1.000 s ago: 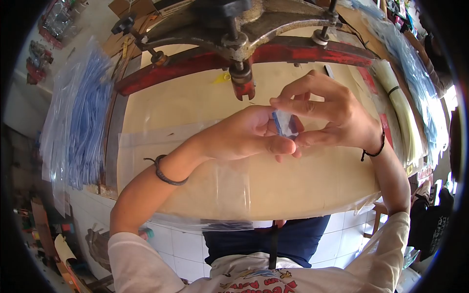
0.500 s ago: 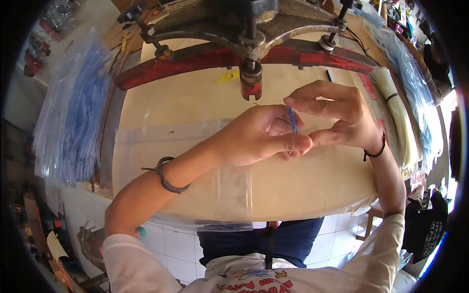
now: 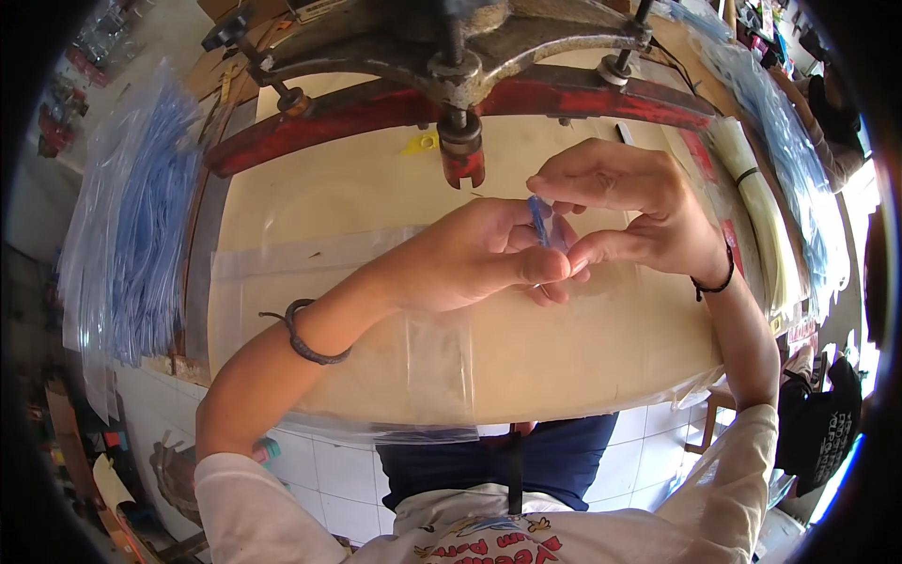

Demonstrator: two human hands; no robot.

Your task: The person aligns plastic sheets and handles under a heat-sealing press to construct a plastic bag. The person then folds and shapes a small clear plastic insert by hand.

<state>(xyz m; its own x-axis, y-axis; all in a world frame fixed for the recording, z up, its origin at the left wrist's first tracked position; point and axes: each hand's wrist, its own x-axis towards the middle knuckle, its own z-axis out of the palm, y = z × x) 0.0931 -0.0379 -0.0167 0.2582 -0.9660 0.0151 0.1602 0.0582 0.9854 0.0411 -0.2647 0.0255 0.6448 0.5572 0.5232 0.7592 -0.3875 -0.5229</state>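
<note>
A small blue-edged clear plastic piece (image 3: 539, 218) is held upright between my two hands, over the tan board (image 3: 601, 348). My left hand (image 3: 489, 256) has its thumb and fingers closed round the lower part of the piece. At its right, my right hand (image 3: 644, 207) pinches the piece's top with the fingers, while the thumb meets my left fingertips lower down. A flat clear plastic sheet (image 3: 413, 367) lies on the board beneath my left forearm.
A red metal bar (image 3: 366, 113) of a press spans the far side, with its red forked tip (image 3: 463, 171) just beyond my hands. Bluish plastic sheets (image 3: 141, 226) are piled at left. A tied pale bundle (image 3: 752, 197) lies at right. Another person's arm (image 3: 799, 108) shows at upper right.
The plastic piece has turned between my fingers, from its broad face to a narrow edge and then slightly back. The whole view has shifted a little; both hands stay together.
</note>
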